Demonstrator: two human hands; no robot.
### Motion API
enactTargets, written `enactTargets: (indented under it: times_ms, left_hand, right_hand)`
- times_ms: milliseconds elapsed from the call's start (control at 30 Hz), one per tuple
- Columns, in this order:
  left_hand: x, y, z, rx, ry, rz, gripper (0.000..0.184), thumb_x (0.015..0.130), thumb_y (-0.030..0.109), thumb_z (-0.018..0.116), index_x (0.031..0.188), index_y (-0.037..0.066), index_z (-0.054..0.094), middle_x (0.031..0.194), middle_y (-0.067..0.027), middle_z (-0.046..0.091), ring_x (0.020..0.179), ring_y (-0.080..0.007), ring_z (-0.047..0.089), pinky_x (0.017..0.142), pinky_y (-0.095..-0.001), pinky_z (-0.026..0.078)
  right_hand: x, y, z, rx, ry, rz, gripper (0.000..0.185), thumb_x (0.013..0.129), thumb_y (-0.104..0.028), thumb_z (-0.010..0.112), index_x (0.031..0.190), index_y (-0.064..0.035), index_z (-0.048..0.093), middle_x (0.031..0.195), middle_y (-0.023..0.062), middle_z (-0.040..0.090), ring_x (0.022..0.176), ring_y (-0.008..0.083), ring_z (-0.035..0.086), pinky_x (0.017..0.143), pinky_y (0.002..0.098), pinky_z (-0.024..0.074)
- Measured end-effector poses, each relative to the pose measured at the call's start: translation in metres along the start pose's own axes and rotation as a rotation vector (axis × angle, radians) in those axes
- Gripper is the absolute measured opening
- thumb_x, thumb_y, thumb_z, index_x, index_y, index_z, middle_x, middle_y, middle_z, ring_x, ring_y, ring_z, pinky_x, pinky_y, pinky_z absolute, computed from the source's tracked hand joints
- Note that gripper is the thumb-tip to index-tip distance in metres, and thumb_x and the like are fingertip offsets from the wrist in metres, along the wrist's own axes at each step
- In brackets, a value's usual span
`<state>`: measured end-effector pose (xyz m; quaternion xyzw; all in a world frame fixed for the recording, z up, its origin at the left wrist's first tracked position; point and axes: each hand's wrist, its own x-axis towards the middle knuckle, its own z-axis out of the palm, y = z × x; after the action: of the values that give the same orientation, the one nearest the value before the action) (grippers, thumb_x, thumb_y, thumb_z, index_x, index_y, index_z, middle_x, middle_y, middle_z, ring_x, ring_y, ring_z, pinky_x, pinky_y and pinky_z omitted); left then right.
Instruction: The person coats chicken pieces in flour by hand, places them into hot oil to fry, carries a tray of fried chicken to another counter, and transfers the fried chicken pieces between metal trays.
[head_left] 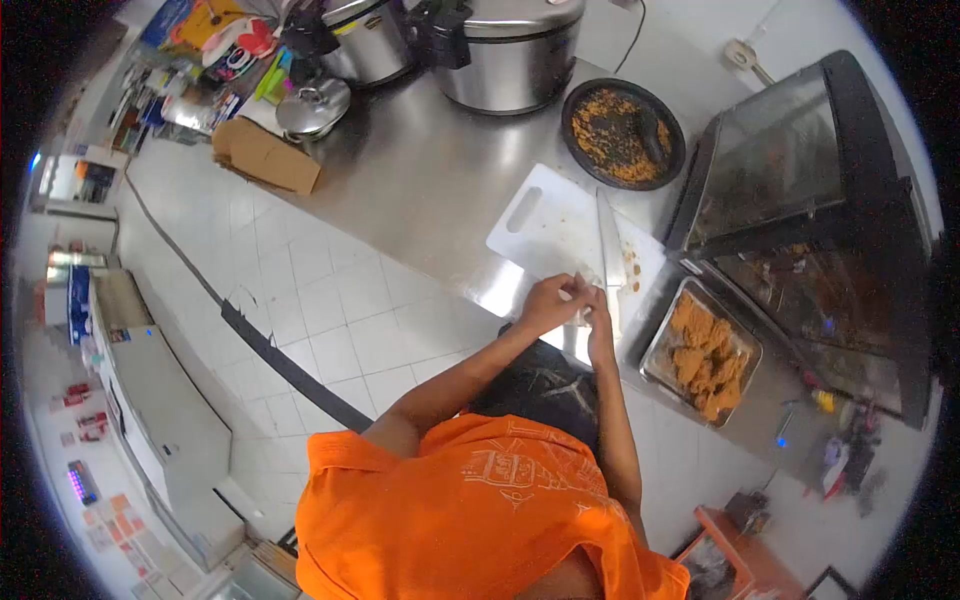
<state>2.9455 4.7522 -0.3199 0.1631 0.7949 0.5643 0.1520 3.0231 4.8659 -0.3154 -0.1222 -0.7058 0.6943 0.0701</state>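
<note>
My left hand (549, 305) and my right hand (597, 312) are close together at the near edge of the white cutting board (545, 225). The fingers of both are bent and pinched around something small, pale and perhaps see-through, too unclear to name. Just beyond my right hand a knife (607, 240) lies on the board, blade pointing away. Brown crumbs (631, 262) are scattered to the right of the blade. On the right, a metal tray (655, 368) holds several pieces of fried chicken (708, 350).
Behind the board sits a round black stone mortar (575, 150) with orange-brown crumbs and a dark pestle (652, 138). A glass display cabinet (770, 150) stands at the right. Large steel cookers (510, 65), a lidded pot (313, 108) and a cardboard piece (265, 158) line the steel counter (400, 190).
</note>
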Motion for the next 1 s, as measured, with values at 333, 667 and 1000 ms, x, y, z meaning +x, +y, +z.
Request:
enactTargets:
  times_ms: [333,667,1000]
  left_hand:
    - [-0.026,0.004,-0.009,0.222,-0.133,0.142,0.022,0.081,0.029,0.068,0.081,0.007,0.065,0.074,-0.0104,0.065,0.064,-0.0273,0.062,0.061,-0.0376,0.048]
    - [-0.004,0.036,0.021,0.129,-0.064,0.363,0.01,0.082,0.014,0.062,0.089,0.008,0.06,0.082,-0.0099,0.061,0.071,-0.0288,0.06,0.063,-0.0374,0.047]
    - [-0.025,0.073,0.049,-0.03,-0.186,0.362,0.016,0.087,0.018,0.058,0.098,0.005,0.06,0.089,-0.013,0.06,0.08,-0.03,0.06,0.07,-0.0401,0.048]
  right_hand:
    - [0.019,0.029,-0.024,0.223,-0.07,0.311,0.03,0.089,-0.014,0.046,0.115,-0.0014,0.055,0.094,0.0037,0.06,0.076,0.0106,0.053,0.07,0.0224,0.0414]
    - [0.05,0.045,-0.046,0.885,0.016,0.314,0.052,0.098,-0.046,0.04,0.117,0.0011,0.052,0.116,0.0139,0.059,0.101,0.021,0.058,0.086,0.0317,0.0486]
    - [0.01,0.017,-0.118,0.633,0.099,0.092,0.048,0.101,-0.032,0.037,0.136,0.0001,0.036,0.134,0.014,0.047,0.121,0.0248,0.047,0.1,0.036,0.0432]
